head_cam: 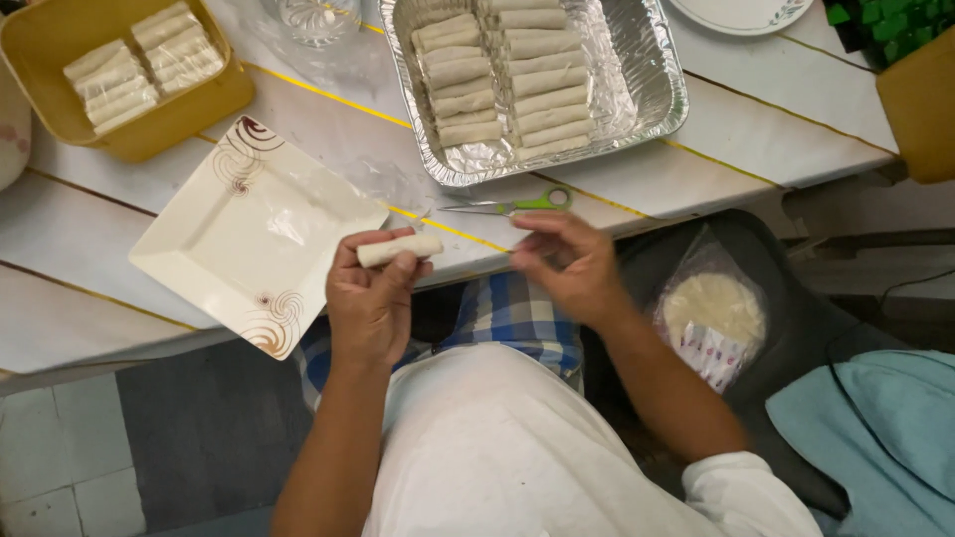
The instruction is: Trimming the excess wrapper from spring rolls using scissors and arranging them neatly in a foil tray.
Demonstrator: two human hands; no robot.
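One view, head cam, looking down. Left hand (370, 298) holds a roll (399, 249) crosswise, grip closed on it between thumb and fingertips; roll sits at the top of the hand, level, just over the near bench (90, 214) edge. Right hand (569, 267) is beside it, well clear of the roll, fingers curled loosely inward, holding nothing I can make out; grip half closed.

Scissors (512, 206) with green handles lie on the bench just above the right hand, not touching it. Square plate (249, 234) lies left of the roll, its corner just beside the left hand, one corner hanging past the bench edge. Foil tray (652, 85) behind the scissors holds two rows of rolls, right part bare. Yellow tub (40, 45) far left holds more rolls.

Open bench between plate and tray, and right of the tray. Bag of wrappers (713, 313) lies on a dark seat right of the right forearm.
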